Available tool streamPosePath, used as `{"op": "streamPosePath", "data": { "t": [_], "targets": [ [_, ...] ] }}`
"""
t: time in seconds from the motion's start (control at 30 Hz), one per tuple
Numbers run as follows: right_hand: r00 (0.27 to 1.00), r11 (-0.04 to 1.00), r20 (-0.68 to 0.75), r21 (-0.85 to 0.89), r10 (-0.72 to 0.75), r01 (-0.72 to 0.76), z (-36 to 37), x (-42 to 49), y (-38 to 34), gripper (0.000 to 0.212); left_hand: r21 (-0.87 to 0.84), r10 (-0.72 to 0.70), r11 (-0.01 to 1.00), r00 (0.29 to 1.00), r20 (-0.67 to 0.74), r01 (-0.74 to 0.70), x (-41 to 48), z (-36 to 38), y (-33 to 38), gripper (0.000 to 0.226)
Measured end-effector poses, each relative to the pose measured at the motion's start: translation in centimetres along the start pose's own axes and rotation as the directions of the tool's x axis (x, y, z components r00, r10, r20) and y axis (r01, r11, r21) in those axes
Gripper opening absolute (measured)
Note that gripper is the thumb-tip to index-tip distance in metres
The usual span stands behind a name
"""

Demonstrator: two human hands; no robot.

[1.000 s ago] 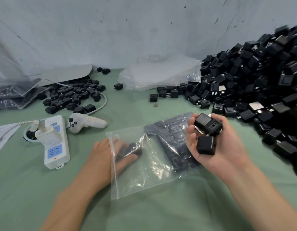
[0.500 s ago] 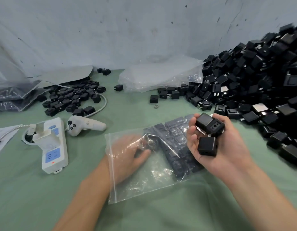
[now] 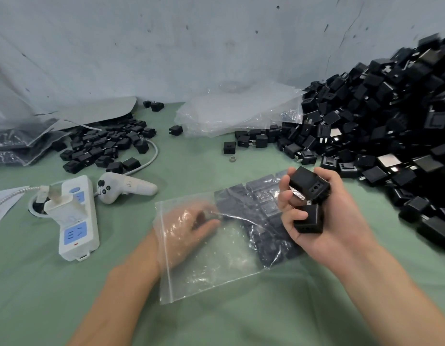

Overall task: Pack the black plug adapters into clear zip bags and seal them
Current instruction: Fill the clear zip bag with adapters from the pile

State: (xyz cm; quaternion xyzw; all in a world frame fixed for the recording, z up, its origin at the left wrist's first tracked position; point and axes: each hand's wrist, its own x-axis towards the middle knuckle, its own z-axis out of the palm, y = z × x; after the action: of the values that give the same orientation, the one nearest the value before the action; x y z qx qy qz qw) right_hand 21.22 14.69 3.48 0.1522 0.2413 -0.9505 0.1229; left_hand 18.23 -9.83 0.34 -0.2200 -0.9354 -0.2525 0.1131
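Currently, filling step: left hand (image 3: 191,226) seen inside clear zip bag (image 3: 216,273), laid flat on green surface (image 3: 66,295); its grip blurred, state cannot be told. Right hand (image 3: 323,236) grip clamped on black plug adapters (image 3: 309,188). Next move: adapters to be passed inside, packed rows (image 3: 261,208) extended.

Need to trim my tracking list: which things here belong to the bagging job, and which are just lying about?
Job: open zip bag, left hand inside it, adapters gripped by right hand, large adapter pile, empty bag stack.
Lying about: power strip, white controller, small ring, paper sheet.
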Motion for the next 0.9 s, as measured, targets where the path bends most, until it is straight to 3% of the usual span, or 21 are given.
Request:
{"op": "streamPosePath", "data": {
  "t": [0.1, 0.17, 0.23, 0.27, 0.33, 0.4, 0.43, 0.5, 0.57, 0.63, 0.77, 0.9],
  "targets": [
    [0.999, 0.997, 0.018, -0.071, -0.034, 0.036, 0.3, -0.2, 0.2, 0.025, -0.058, -0.157, 0.985, 0.985, 0.077, 0.161, -1.1, -1.2, -1.8, 0.031],
    [0.993, 0.974, 0.044, -0.194, -0.107, 0.113, 0.6, -0.5, 0.4, 0.025, 0.013, -0.279, 0.960, 0.953, 0.117, 0.279, -2.4, -2.6, -3.1, 0.029],
    [0.958, 0.849, 0.082, -0.446, -0.275, 0.282, 0.7, -0.8, 0.7, 0.023, 0.084, -0.369, 0.925, 0.929, -0.025, 0.370, -3.7, -4.3, -3.5, 0.033],
    [0.914, 0.697, 0.132, -0.609, -0.383, 0.380, 0.8, -1.0, 0.9, 0.018, 0.068, -0.396, 0.911, 0.910, -0.123, 0.406, -4.2, -4.9, -3.1, 0.035],
    [0.783, 0.241, 0.313, -0.833, -0.538, 0.499, 0.6, -1.2, 1.5, 0.016, -0.116, -0.406, 0.914, 0.878, -0.254, 0.389, -4.9, -5.0, -1.2, 0.036],
    [0.675, -0.196, 0.496, -0.859, -0.547, 0.473, 0.3, -1.2, 2.1, 0.029, -0.362, -0.397, 0.885, 0.881, -0.257, 0.293, -4.8, -4.4, 1.7, 0.031],
    [0.648, -0.347, 0.552, -0.834, -0.525, 0.430, 0.4, -1.3, 2.6, 0.036, -0.451, -0.388, 0.857, 0.887, -0.249, 0.249, -4.8, -4.2, 3.2, 0.024],
    [0.619, -0.518, 0.626, -0.767, -0.474, 0.379, 0.5, -1.4, 3.7, 0.044, -0.528, -0.387, 0.830, 0.866, -0.315, 0.179, -4.7, -4.0, 5.2, 0.016],
    [0.564, -0.601, 0.695, -0.700, -0.446, 0.386, 0.7, -1.5, 4.5, 0.046, -0.496, -0.361, 0.859, 0.838, -0.409, 0.128, -4.6, -4.2, 6.3, 0.015],
    [0.484, -0.657, 0.756, -0.639, -0.440, 0.401, 0.7, -1.6, 5.1, 0.047, -0.468, -0.311, 0.878, 0.865, -0.394, 0.102, -4.6, -4.2, 7.0, 0.012],
    [0.399, -0.742, 0.836, -0.530, -0.377, 0.410, 0.8, -1.9, 5.6, 0.048, -0.569, -0.261, 0.804, 0.963, -0.073, 0.175, -4.6, -2.8, 7.7, 0.022],
    [0.409, -0.763, 0.861, -0.476, -0.303, 0.437, 0.8, -2.1, 5.7, 0.054, -0.645, -0.232, 0.741, 0.973, 0.013, 0.185, -4.6, -2.4, 7.4, 0.032]
  ]
}}
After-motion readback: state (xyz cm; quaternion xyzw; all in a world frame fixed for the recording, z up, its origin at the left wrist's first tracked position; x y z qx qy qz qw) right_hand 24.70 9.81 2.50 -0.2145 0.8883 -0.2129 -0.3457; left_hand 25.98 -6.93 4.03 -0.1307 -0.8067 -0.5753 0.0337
